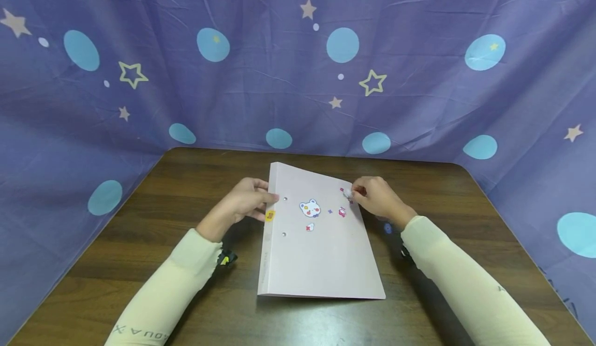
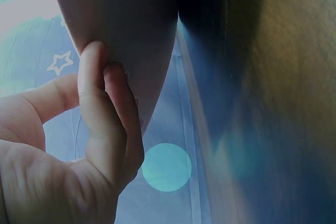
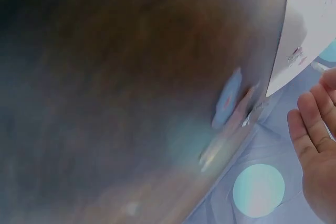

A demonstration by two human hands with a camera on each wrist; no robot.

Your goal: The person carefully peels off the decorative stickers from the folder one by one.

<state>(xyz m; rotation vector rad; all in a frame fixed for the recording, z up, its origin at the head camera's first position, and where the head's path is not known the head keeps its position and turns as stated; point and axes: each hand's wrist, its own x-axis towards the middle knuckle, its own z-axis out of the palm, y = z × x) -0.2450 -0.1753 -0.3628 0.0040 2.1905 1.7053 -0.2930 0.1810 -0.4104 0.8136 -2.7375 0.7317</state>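
Note:
A pale folder (image 1: 326,263) with two rivets lies tilted on the table, decorated with a bear sticker (image 1: 310,208) and several smaller ones. My left hand (image 1: 247,199) grips its spine edge, the thumb on top and fingers underneath; in the left wrist view, fingers (image 2: 94,77) press against the folder's underside. At the upper right corner, my right hand (image 1: 377,196) pinches a small whitish sticker (image 1: 347,193) with red marks. Part of that sticker is hidden by the fingertips. The right wrist view shows the other fingers (image 3: 310,114) loosely bent beside the folder corner.
A blue flower-like piece (image 1: 388,228) lies on the wooden table (image 1: 177,201) below the right hand. Beside it in the right wrist view is a shiny pinkish strip (image 3: 236,119). A blue curtain (image 1: 279,77) with stars and dots hangs behind the table.

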